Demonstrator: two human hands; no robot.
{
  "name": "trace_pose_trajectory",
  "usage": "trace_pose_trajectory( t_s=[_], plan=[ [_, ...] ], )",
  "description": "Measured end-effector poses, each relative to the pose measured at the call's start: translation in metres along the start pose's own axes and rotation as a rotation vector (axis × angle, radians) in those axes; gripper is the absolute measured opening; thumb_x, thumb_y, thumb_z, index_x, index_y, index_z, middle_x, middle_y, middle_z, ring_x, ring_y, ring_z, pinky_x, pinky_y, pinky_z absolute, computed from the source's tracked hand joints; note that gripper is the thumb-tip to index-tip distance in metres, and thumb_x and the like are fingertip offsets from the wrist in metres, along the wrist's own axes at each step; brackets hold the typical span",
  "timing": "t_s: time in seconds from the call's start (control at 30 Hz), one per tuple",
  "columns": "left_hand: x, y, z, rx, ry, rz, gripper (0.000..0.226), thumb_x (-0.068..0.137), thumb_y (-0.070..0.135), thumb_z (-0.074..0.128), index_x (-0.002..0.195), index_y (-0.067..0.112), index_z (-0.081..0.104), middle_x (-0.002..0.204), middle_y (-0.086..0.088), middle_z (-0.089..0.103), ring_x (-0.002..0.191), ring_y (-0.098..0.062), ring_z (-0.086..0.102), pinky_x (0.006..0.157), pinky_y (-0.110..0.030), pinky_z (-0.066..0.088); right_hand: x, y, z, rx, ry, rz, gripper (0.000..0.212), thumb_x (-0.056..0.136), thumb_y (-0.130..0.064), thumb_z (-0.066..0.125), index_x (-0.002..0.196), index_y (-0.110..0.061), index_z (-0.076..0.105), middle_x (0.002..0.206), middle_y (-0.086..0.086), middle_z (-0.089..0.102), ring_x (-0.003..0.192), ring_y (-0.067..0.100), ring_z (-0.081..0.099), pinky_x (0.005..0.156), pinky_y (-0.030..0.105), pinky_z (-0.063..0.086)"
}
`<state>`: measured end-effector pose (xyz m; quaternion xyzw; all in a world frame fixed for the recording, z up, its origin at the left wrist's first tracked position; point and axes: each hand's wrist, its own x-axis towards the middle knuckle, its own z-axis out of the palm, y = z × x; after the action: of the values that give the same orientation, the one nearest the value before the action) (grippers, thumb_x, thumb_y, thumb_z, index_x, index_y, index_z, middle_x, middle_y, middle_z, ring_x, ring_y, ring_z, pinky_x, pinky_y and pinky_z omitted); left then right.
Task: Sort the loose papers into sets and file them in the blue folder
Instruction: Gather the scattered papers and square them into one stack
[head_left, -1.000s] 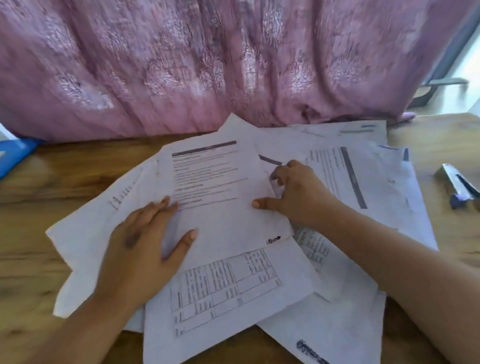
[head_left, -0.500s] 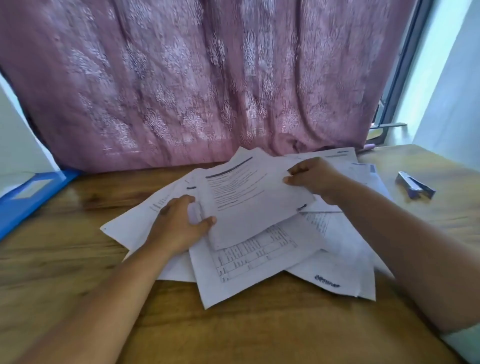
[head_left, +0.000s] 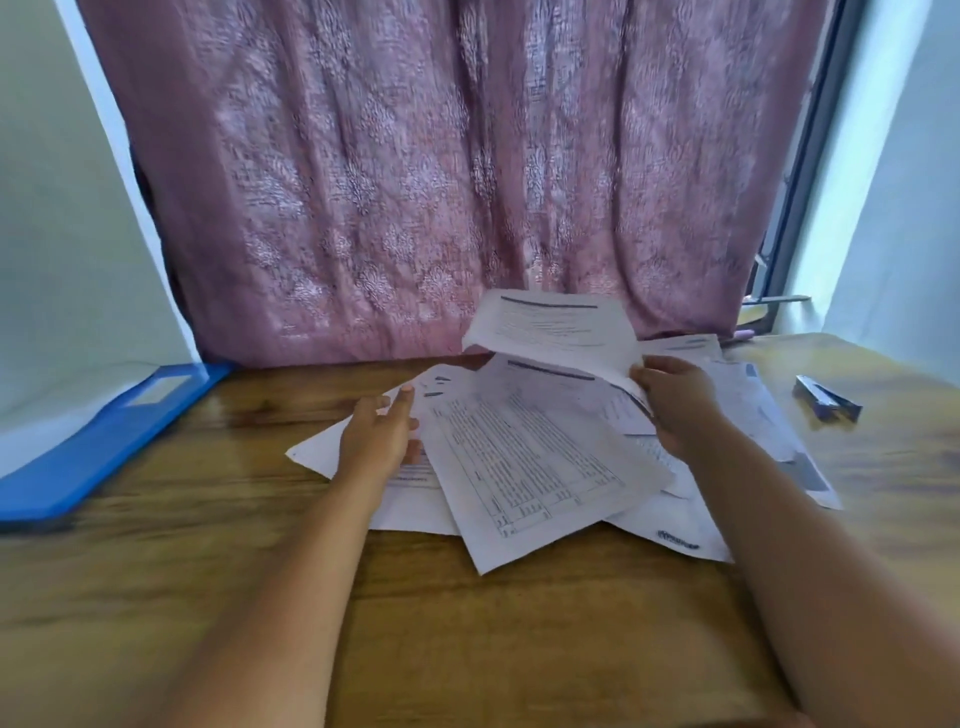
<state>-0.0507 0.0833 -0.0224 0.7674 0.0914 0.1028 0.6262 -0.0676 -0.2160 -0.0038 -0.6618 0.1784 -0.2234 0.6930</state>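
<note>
A person sits at a wooden table (head_left: 156, 597), both bare forearms reaching forward over a loose heap of white papers (head_left: 545, 467) at the centre of the view.

The right hand (head_left: 675, 402), at about 2 o'clock from the heap's middle, pinches the near edge of one printed sheet (head_left: 550, 325) between thumb and fingers and holds it up off the pile; the sheet curls back toward the curtain, a dark bar running across its top. Its lines of text are too blurred to read.

The left hand (head_left: 382, 434), at about 9 o'clock, rests on the papers with its fingers straight and loosely spread, pointing away from the person.

Uppermost on the heap lies a tilted sheet with a printed table (head_left: 540, 467), the rows too small to make out. At about 5 o'clock a lower sheet shows a dark blue logo (head_left: 678, 539), illegible.

The blue folder (head_left: 104, 441) lies closed at the table's left edge, about 9 o'clock, well apart from the papers, with a pale blank-looking label on its cover.

A stapler (head_left: 826, 397) sits at about 3 o'clock, near the right edge of the heap. A pink patterned curtain (head_left: 441, 182) hangs behind the table at 12 o'clock.
</note>
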Motion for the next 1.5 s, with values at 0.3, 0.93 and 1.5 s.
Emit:
trace_pose_trajectory(
  t_s=[0.3,0.93,1.5],
  plan=[
    [0.026,-0.011,-0.005,0.606,0.071,0.135,0.062,0.090,0.068,0.038,0.095,0.012,0.065,0.093,-0.008,0.071,0.087,-0.030,0.065,0.077,-0.036,0.049,0.004,0.010,-0.002,-0.584,-0.243,-0.184,0.015,0.086,-0.022,0.073,0.100,-0.020,0.067,0.079,0.001,0.066,0.064,0.015,0.057,0.054,0.023,0.042],
    [0.006,0.003,0.015,0.001,-0.154,0.233,0.102,0.089,0.013,0.069,0.154,0.022,-0.009,0.133,0.003,0.047,0.098,-0.005,0.053,0.087,-0.027,0.041,-0.018,0.002,0.009,-0.738,-0.359,0.022,0.034,0.086,-0.028,0.072,0.112,-0.008,0.064,0.110,0.009,0.065,0.092,0.024,0.062,0.079,0.035,0.053],
    [-0.037,0.019,0.014,1.321,-0.516,0.453,0.088,0.070,0.088,0.046,0.138,0.032,0.043,0.144,-0.002,0.045,0.129,-0.024,0.041,0.099,-0.037,0.036,0.007,-0.001,-0.019,0.395,-0.100,0.292,0.019,0.093,0.002,0.056,0.112,0.004,0.057,0.099,0.016,0.065,0.082,0.021,0.065,0.061,0.024,0.058]
  ],
)
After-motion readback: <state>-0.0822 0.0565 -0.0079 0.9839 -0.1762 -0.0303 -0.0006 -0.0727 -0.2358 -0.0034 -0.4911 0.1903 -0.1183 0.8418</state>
